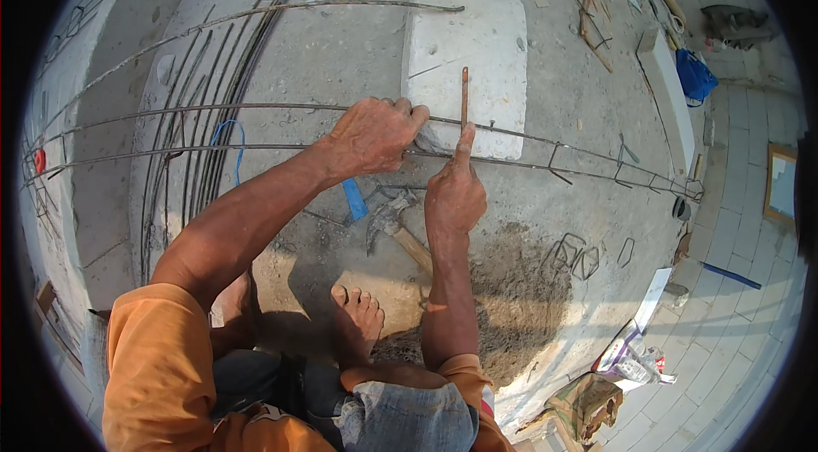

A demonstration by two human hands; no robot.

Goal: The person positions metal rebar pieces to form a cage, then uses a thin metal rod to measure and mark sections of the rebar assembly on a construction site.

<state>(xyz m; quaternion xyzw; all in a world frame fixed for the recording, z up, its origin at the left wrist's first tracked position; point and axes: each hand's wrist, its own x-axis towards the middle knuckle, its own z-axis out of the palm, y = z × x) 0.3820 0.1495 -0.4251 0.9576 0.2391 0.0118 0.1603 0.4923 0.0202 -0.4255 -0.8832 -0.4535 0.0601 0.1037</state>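
Note:
Two long steel reinforcing bars (281,147) run side by side across the view, with square wire stirrups (558,164) around them to the right. My left hand (379,137) is closed over the bars near the middle. Close beside it, my right hand (456,195) is closed, its index finger stretched along a thin rusty metal rod (464,96) that points away from me. The rod's lower end is hidden by the hand, so its kind does not show. A third rebar (324,3) arches across farther off.
Loose rebars (230,94) lie on the concrete at left. A pale slab (494,34) lies beyond my hands. Below them are a claw hammer (396,218) and a blue strip (354,199). Bent stirrups (584,258) lie at right, near a dirt patch (520,307).

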